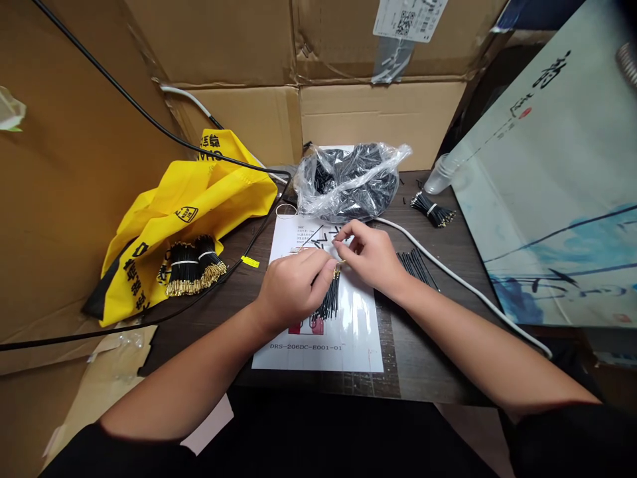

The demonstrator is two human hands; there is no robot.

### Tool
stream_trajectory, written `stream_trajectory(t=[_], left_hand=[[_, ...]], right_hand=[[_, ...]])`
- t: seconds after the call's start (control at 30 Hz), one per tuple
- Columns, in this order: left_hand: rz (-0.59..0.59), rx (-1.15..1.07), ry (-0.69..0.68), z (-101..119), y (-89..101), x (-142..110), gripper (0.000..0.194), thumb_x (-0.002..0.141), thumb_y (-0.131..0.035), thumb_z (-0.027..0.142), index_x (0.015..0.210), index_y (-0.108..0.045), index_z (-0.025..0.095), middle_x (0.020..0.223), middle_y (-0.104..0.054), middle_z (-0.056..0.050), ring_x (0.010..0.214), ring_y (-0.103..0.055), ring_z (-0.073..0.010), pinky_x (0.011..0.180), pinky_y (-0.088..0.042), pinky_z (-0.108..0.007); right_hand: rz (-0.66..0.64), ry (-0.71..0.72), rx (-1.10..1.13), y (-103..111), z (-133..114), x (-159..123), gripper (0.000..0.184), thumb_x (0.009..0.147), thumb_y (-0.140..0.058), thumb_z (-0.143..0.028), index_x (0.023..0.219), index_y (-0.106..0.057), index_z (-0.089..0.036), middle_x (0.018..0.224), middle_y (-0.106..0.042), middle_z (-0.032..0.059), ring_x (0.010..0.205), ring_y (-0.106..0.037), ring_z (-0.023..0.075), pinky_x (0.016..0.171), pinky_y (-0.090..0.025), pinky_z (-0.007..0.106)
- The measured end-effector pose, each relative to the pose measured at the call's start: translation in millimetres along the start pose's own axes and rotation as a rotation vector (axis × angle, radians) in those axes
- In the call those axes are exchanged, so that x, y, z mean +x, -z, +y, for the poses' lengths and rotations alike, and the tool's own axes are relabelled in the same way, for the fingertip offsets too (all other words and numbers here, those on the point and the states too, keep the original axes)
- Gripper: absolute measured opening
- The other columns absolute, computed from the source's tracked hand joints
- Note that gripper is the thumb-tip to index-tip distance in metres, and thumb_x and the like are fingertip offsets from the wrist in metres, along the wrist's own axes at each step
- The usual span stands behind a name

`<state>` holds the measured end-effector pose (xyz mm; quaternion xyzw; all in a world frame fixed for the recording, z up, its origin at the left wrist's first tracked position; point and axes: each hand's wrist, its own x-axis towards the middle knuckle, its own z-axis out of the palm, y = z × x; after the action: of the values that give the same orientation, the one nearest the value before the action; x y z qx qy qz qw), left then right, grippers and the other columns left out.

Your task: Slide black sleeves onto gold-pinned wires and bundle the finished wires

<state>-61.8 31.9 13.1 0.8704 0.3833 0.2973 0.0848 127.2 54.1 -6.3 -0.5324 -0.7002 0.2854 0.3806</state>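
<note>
My left hand (298,282) is closed over the printed sheet (318,358), its thumb and forefinger pinching a thin black wire with a gold terminal. The gold end (341,261) sticks out between my two hands. Close on the right, my right hand (371,255) has its thumb and fingertips brought together at that end; what lies between them is too small to make out. Beneath my left hand a bunch of black wires (327,307) with gold tips lies on the sheet, partly hidden. Several loose black pieces (331,234) lie beyond my fingers.
Behind the sheet sits a clear plastic bag (355,179) of black pieces. Tied wire bundles (192,269) lie on a yellow bag (184,192); another bundle (432,209) is near a plastic cup (440,176). Loose wires (417,267) and a white cable (462,289) are at right. Cardboard encloses the table.
</note>
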Motion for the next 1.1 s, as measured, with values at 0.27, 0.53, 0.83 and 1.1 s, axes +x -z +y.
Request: stream_trajectory(t=[0.27, 0.53, 0.83, 1.1], left_hand=[[-0.041, -0.092, -0.098, 0.2, -9.7, -2.7, 0.012, 0.097, -0.050, 0.024, 0.096, -0.060, 0.018, 0.083, -0.067, 0.000, 0.074, -0.062, -0.0131, 0.067, -0.045, -0.026], [-0.065, -0.121, -0.168, 1.3, -18.2, -4.7, 0.011, 0.095, -0.053, 0.024, 0.095, -0.061, 0.018, 0.078, -0.061, -0.001, 0.067, -0.055, -0.0130, 0.062, -0.042, -0.026], [-0.017, -0.148, -0.167, 2.6, -16.0, -5.2, 0.010, 0.093, -0.054, 0.024, 0.093, -0.061, 0.018, 0.075, -0.060, -0.001, 0.066, -0.054, -0.0123, 0.062, -0.042, -0.026], [-0.037, -0.134, -0.208, 3.4, -15.5, -5.5, 0.012, 0.094, -0.053, 0.024, 0.093, -0.062, 0.017, 0.072, -0.059, 0.000, 0.065, -0.053, -0.0123, 0.061, -0.041, -0.026]], right_hand=[[0.170, -0.362, 0.634, 9.6, -12.8, -66.4, 0.025, 0.085, -0.071, -0.032, 0.109, -0.070, -0.023, 0.095, -0.075, 0.0038, 0.090, -0.070, 0.0153, 0.083, -0.055, 0.030], [0.259, -0.215, 0.569, 5.4, -17.9, -83.6, 0.015, 0.083, -0.074, -0.022, 0.098, -0.073, -0.026, 0.095, -0.076, 0.0011, 0.090, -0.072, 0.0149, 0.084, -0.058, 0.029], [0.282, -0.198, 0.504, 1.1, -17.0, -87.7, 0.014, 0.083, -0.073, -0.023, 0.097, -0.073, -0.027, 0.093, -0.075, 0.0018, 0.087, -0.072, 0.0168, 0.080, -0.059, 0.032], [0.284, -0.157, 0.491, 3.7, -19.3, -87.3, 0.013, 0.085, -0.072, -0.022, 0.097, -0.072, -0.026, 0.094, -0.074, 0.0029, 0.083, -0.072, 0.0175, 0.080, -0.060, 0.035]])
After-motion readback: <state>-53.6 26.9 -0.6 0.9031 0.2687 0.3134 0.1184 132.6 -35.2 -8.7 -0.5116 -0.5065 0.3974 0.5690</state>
